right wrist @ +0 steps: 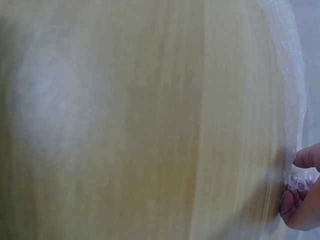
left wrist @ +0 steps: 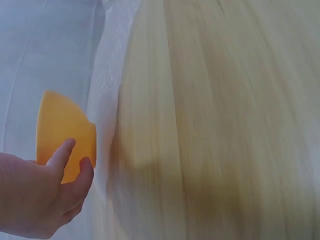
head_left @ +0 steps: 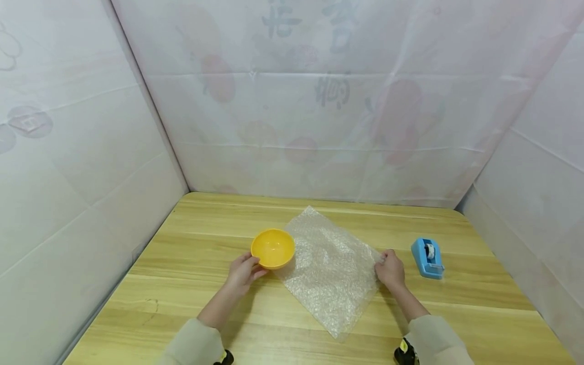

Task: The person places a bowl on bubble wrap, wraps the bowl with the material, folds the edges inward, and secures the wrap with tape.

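A yellow bowl [head_left: 274, 248] is held by its left side in my left hand [head_left: 243, 274], thumb at the rim and fingers against the outer wall. In the left wrist view the bowl [left wrist: 65, 132] appears side-on, fingertips pressed to its wall. It overlaps the left corner of a clear bubble wrap sheet [head_left: 330, 274], which lies spread out diagonally. My right hand [head_left: 391, 269] pinches the sheet's right corner. Seen from the right wrist, the bubble wrap [right wrist: 290, 65] is bunched between thumb and fingers of the right hand [right wrist: 305, 195].
A blue tape dispenser [head_left: 428, 258] with a tape roll stands right of my right hand. The wooden table [head_left: 182, 284] ends at the back against a pale printed curtain [head_left: 296, 126]; similar curtains hang at both sides.
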The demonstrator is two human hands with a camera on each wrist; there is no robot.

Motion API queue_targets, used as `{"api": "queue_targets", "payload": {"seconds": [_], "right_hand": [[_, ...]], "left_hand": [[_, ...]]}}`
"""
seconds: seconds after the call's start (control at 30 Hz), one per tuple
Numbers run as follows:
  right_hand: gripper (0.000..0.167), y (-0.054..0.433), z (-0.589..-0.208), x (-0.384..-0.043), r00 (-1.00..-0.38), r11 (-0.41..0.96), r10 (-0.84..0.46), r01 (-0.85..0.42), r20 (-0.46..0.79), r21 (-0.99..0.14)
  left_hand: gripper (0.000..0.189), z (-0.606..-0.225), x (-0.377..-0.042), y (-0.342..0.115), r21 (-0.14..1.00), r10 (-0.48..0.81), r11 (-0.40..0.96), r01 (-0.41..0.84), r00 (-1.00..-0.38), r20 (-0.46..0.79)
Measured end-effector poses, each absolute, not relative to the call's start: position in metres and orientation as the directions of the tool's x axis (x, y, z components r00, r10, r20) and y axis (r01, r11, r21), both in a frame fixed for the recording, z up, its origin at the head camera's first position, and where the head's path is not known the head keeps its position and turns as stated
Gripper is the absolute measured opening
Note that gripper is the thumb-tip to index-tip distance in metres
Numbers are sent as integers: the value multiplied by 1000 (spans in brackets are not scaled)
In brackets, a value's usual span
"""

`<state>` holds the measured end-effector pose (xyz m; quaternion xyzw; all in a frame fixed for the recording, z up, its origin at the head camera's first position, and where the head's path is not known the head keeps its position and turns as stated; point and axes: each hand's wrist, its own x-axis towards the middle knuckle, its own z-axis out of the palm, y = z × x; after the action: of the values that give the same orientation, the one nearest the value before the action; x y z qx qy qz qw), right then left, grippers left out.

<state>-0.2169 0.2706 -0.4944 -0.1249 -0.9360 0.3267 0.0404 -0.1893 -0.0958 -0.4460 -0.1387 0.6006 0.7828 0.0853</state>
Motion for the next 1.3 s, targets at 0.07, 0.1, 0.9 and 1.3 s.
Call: {"api": "queue_targets", "payload": {"seconds": [0.07, 0.1, 0.9, 1.3], "right_hand": [[24, 271, -494, -217, -968, 759, 251, 202, -7, -619], [25, 271, -494, -217, -969, 760, 248, 200, -8, -618], [26, 271, -498, -216, -981, 813, 183, 116, 61, -570], [23, 273, -501, -218, -979, 829, 185, 111, 81, -548]], "left_hand": [[48, -446, -190, -88, 919, -26, -256, -301, -948, -318], [47, -446, -190, -85, 920, -21, -252, -302, -948, -317], [48, -450, -201, -15, 914, 74, -264, -307, -952, -299], [50, -454, -205, 13, 917, 29, -247, -314, -948, -317]]}}
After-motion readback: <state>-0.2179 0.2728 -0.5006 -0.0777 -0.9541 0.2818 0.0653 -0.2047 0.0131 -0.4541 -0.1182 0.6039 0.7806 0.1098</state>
